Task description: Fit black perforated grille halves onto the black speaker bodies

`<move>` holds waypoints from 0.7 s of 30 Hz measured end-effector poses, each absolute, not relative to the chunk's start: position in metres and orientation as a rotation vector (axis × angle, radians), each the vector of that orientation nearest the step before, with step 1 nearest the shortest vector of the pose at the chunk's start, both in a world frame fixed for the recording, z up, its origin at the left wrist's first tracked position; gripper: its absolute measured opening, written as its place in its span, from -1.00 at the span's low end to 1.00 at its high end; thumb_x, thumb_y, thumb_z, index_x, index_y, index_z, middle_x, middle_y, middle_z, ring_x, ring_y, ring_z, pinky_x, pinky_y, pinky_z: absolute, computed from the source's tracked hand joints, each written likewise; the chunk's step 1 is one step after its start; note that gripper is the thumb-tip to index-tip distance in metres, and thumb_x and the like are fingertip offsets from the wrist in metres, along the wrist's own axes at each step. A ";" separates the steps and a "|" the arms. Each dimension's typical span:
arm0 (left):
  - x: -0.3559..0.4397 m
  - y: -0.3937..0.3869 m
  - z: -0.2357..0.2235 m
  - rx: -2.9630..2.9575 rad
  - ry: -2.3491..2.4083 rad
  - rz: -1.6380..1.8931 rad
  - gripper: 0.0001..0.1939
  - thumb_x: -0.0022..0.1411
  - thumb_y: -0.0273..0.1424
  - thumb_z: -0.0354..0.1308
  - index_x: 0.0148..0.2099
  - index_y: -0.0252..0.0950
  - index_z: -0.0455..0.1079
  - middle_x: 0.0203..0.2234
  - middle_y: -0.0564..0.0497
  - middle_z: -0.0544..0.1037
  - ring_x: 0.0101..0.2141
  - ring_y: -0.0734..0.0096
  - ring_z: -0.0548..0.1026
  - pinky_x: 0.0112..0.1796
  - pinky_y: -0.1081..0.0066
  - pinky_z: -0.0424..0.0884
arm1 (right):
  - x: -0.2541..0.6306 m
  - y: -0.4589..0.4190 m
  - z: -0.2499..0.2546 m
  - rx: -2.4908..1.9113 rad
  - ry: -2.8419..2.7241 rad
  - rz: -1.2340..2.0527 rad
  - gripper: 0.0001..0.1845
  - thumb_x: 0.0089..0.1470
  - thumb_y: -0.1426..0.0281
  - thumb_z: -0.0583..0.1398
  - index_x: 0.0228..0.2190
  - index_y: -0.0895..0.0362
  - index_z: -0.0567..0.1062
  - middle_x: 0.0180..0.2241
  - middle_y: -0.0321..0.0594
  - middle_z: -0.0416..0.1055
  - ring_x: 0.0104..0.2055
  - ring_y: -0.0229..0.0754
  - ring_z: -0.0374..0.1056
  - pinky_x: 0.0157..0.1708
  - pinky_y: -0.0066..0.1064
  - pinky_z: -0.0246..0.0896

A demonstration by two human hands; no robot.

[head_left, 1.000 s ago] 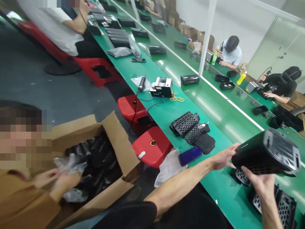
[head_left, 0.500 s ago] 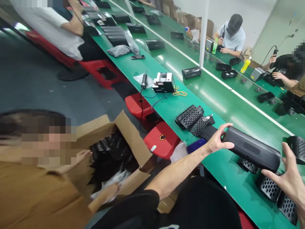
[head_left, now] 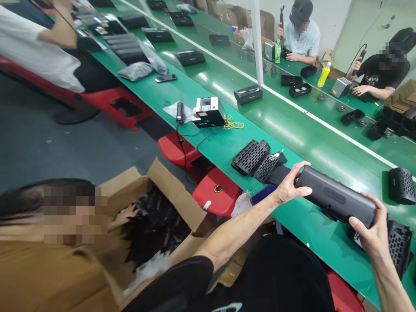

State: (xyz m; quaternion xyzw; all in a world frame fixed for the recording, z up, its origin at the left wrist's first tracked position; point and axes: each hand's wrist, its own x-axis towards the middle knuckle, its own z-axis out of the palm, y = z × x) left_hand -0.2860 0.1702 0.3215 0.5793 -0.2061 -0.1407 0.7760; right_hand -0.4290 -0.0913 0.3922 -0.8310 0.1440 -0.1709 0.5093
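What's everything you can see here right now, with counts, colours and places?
Long casing: one, black, between both hands
Perforated panels: several, black, green table
Phones: two; one blue-screened, behind left forearm; one dark, farther up
Machine: one, white and black, mid-table
Cord: yellow, beside machine
Handheld tool: one, black, beside machine
Other casings: several, black, along the line
Bottles: two, green and yellow, far side
Stools: several, red, near edge
Open carton: one, brown, lower left
Other people: at least four, around the tables
Left hand, right hand: one each, bare, at casing's ends
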 end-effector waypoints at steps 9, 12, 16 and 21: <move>-0.275 0.155 0.282 1.404 -0.165 -0.716 -0.08 0.03 0.09 0.47 0.34 -0.26 0.43 0.25 -0.21 0.53 0.34 -0.13 0.36 0.38 0.03 0.17 | -0.441 -0.104 0.333 -1.423 0.784 0.169 -0.19 0.09 -0.19 0.35 0.21 -0.02 0.46 0.09 -0.02 0.57 0.13 0.24 0.51 0.09 0.17 0.44; -0.283 0.151 0.276 1.434 -0.089 -0.730 -0.16 0.04 0.07 0.46 0.26 -0.28 0.50 0.10 -0.19 0.64 0.22 -0.13 0.47 0.27 0.06 0.32 | -0.454 -0.102 0.314 -1.477 0.742 0.072 -0.20 0.01 -0.11 0.43 0.16 0.06 0.53 0.06 -0.04 0.60 0.19 0.25 0.48 0.27 0.15 0.29; -0.291 0.154 0.281 1.422 -0.075 -0.783 -0.17 0.05 0.07 0.46 0.25 -0.31 0.52 0.04 -0.21 0.67 0.11 -0.13 0.54 0.13 0.10 0.43 | -0.463 -0.100 0.302 -1.499 0.744 0.068 -0.21 0.01 -0.13 0.41 0.08 0.17 0.58 -0.04 -0.01 0.63 0.14 0.26 0.51 0.29 0.14 0.28; -0.298 0.166 0.299 1.309 -0.218 -0.877 -0.04 0.01 0.05 0.51 0.41 -0.15 0.39 0.20 -0.18 0.58 0.24 -0.07 0.46 0.25 0.04 0.35 | -0.473 -0.102 0.311 -1.478 0.805 0.053 -0.23 0.00 -0.14 0.43 0.12 0.02 0.51 0.09 -0.08 0.58 0.21 0.19 0.45 0.31 0.10 0.22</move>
